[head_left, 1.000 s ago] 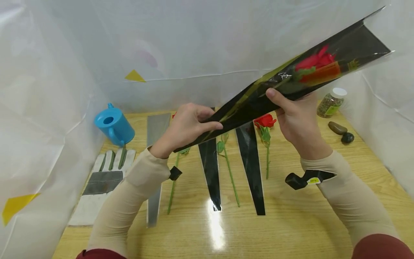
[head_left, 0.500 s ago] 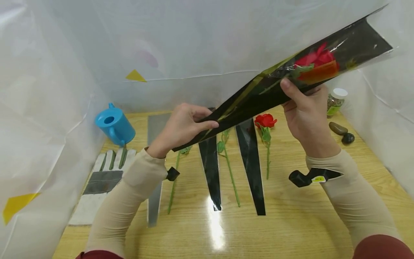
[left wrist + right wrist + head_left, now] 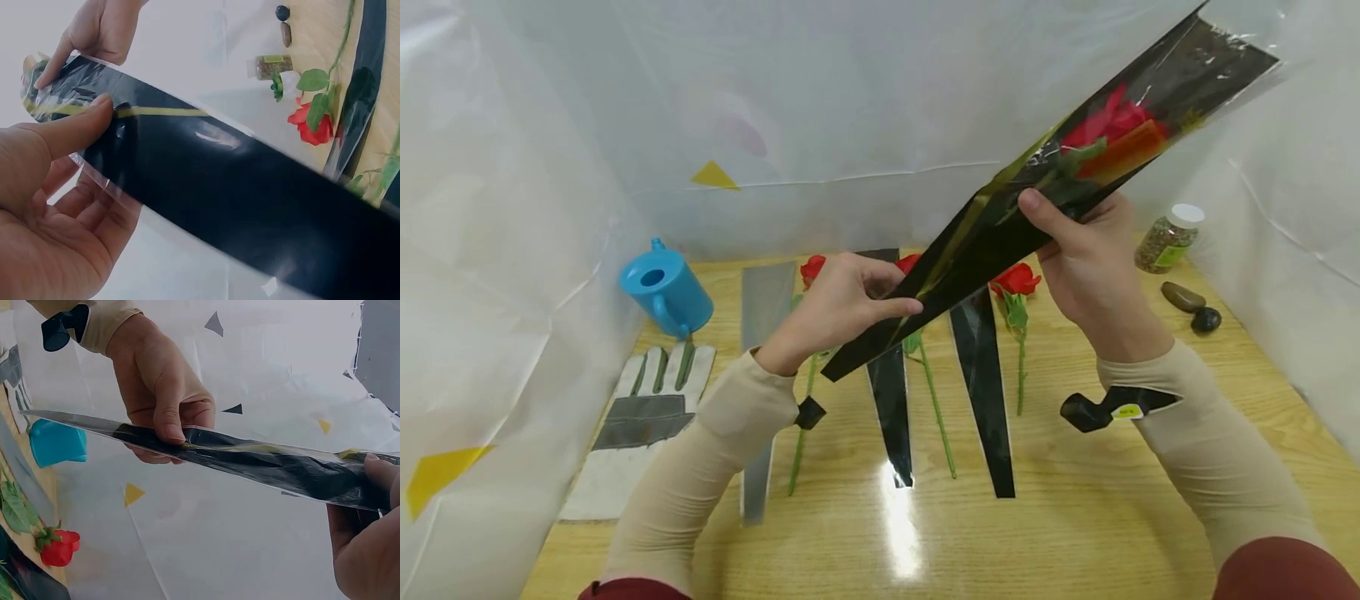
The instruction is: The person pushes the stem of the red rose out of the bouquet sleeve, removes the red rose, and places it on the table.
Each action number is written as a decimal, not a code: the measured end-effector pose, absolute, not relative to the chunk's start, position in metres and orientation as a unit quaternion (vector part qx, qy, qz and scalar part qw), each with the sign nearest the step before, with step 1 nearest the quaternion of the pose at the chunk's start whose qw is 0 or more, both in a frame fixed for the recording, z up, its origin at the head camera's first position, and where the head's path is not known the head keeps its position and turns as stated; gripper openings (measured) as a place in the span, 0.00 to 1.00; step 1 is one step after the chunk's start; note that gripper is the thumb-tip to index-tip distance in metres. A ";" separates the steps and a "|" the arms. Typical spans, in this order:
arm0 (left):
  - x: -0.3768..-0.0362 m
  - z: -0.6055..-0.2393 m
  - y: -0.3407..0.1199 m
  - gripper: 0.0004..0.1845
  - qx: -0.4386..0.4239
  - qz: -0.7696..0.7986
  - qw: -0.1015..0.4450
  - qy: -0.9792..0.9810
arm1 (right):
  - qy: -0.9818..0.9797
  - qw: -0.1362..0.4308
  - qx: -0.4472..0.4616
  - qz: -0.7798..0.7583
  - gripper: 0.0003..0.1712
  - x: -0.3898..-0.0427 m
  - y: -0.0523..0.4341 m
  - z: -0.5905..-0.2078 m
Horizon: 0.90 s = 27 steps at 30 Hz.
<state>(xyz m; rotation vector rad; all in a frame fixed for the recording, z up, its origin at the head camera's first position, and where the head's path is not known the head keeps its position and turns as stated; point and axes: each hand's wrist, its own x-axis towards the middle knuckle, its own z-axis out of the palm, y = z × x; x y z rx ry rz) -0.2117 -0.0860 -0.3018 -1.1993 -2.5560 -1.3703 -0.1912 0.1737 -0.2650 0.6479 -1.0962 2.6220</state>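
Both hands hold a long, tapered flower sleeve [image 3: 1000, 233] in the air above the table, its back glossy black film and its front clear crinkled plastic. A red rose [image 3: 1108, 125] sits inside near the wide open mouth, its green stem running down toward the narrow tip. The left hand [image 3: 835, 304] pinches the narrow lower end between thumb and curled fingers; the right hand [image 3: 1086, 258] pinches the sleeve further up, thumb on top just below the bloom.

Under it, the glossy wooden table [image 3: 1075, 517] carries two flat black sleeves [image 3: 981, 383], a grey sleeve [image 3: 760, 367], and loose roses [image 3: 1015, 287] with thin green stems lying between them. A blue plastic watering can [image 3: 666, 287] and a grey-and-white work glove [image 3: 640, 417] lie at the left; a jar of dried bits [image 3: 1167, 239] and two smooth stones [image 3: 1193, 307] sit at the right. White sheeting closes in on three sides, and the sleeve's mouth rises close to the right wall; the near table edge has bare wood.

Since half a second ago the sleeve tilts more steeply, its mouth higher, and the right thumb sits lower along it.
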 end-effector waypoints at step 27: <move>-0.214 -0.330 -0.090 0.17 -0.375 -0.416 -0.028 -0.828 | -0.548 0.109 0.182 0.810 0.14 -0.193 0.158 -0.315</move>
